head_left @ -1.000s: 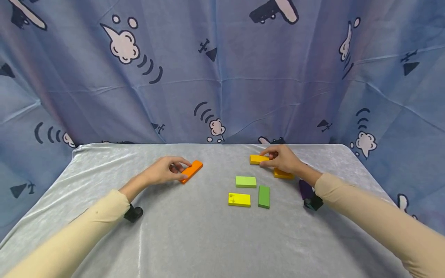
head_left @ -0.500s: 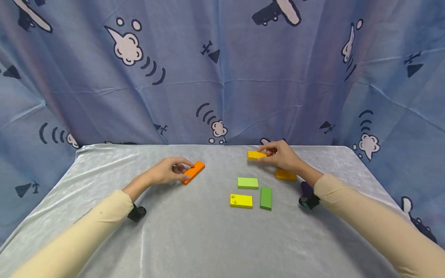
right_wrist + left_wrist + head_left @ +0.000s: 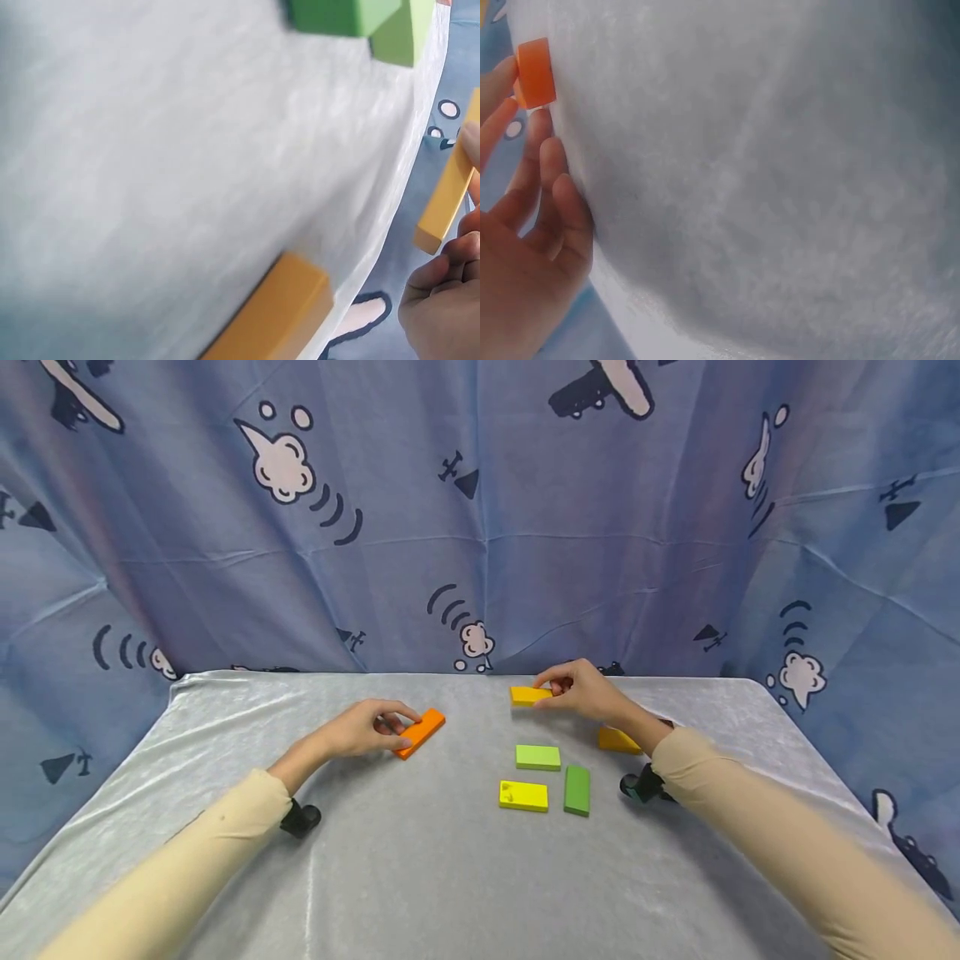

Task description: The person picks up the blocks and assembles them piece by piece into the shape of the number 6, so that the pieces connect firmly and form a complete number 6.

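Note:
My left hand (image 3: 363, 728) pinches an orange block (image 3: 425, 729) between thumb and fingers, the block lying slantwise on the cloth at the left. In the left wrist view only the end of this orange block (image 3: 537, 73) shows. Toward the back of the table, my right hand (image 3: 585, 689) grips one end of a yellow-orange block (image 3: 525, 696), which appears raised slightly off the cloth. The right wrist view has that same held block (image 3: 448, 191) at its right edge. Under the right wrist lies a second, darker yellow-orange block (image 3: 617, 740), partly covered by the forearm.
Between the hands lie a light green block (image 3: 537, 757), a bright yellow block (image 3: 523, 796) with a mark on its top, and a darker green block (image 3: 577, 791) set lengthwise. Grey velvety cloth (image 3: 420, 877) covers the table. A patterned blue curtain (image 3: 405, 510) hangs behind.
My right hand has carried the yellow-orange block left and slightly away from me, off the spot by the darker yellow-orange one. The left hand keeps its hold on the orange block, almost still.

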`<state>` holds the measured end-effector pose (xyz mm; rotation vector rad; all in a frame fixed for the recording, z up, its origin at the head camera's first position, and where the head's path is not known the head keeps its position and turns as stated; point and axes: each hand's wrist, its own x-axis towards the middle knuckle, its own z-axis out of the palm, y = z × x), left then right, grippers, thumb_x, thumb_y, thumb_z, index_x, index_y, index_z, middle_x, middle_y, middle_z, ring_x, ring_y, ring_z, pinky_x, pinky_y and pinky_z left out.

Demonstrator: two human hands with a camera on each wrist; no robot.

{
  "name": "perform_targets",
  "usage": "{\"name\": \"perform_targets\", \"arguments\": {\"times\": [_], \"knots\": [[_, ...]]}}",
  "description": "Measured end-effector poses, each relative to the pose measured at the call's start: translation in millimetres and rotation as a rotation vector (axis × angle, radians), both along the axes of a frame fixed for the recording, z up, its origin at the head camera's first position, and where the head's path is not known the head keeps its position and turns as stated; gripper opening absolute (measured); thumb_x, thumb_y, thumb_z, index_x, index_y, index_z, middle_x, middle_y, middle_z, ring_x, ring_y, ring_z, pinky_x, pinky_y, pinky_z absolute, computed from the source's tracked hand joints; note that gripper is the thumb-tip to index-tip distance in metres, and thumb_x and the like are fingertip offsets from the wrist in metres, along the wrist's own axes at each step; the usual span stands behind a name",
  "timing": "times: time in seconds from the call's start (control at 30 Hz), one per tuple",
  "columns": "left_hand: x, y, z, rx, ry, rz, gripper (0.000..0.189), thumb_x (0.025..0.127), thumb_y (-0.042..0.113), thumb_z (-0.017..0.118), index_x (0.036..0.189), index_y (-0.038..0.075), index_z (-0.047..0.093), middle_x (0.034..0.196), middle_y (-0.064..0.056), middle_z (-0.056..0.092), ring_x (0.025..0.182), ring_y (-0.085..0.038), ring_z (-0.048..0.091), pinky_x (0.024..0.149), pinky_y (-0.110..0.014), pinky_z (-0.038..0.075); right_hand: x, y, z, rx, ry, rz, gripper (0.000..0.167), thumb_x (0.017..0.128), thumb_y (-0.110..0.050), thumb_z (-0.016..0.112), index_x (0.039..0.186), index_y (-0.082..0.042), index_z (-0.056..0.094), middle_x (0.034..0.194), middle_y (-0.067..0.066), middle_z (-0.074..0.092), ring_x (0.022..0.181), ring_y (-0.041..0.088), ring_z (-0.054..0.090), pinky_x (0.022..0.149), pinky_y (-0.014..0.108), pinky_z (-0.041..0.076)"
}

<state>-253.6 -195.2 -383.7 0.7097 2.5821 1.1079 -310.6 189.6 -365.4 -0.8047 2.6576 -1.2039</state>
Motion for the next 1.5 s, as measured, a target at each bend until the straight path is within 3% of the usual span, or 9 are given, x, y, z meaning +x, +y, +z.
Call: {"name": "perform_targets", "arguments": {"times": [0.57, 0.93, 1.5], "knots": [[-3.2, -0.8, -1.3, 0.003, -0.013, 0.001, 0.036, 0.090, 0.006, 0.077, 0.126, 0.005, 0.070, 0.103, -0.008, 0.070, 0.088, -0.021, 0.066, 0.076, -0.034, 0.053, -11.6, -34, 5.4, 0.074, -0.033, 0.016, 0.028, 0.084, -0.015, 0.087, 0.110, -0.007, 0.078, 0.077, 0.005, 0.053, 0.075, 0.022, 0.049, 0.066, 0.032, 0.036], [-2.1, -0.9, 0.7, 0.005, -0.013, 0.002, 0.036, 0.090, 0.007, 0.078, 0.126, 0.005, 0.070, 0.102, -0.008, 0.070, 0.090, -0.021, 0.065, 0.078, -0.035, 0.052, -16.0, -52, 5.2, 0.009, -0.034, 0.090, 0.026, 0.083, -0.007, 0.086, 0.107, -0.002, 0.077, 0.076, 0.006, 0.053, 0.072, 0.021, 0.047, 0.065, 0.030, 0.036], [-2.9, -1.3, 3.6, -0.008, -0.035, 0.006, 0.037, 0.091, 0.009, 0.078, 0.126, 0.006, 0.070, 0.103, -0.007, 0.070, 0.090, -0.021, 0.064, 0.078, -0.035, 0.052, -24.8, -83, 1.9, 0.047, -0.048, 0.155, 0.026, 0.082, -0.001, 0.085, 0.106, -0.001, 0.077, 0.072, 0.004, 0.051, 0.068, 0.018, 0.046, 0.064, 0.028, 0.037]]}}
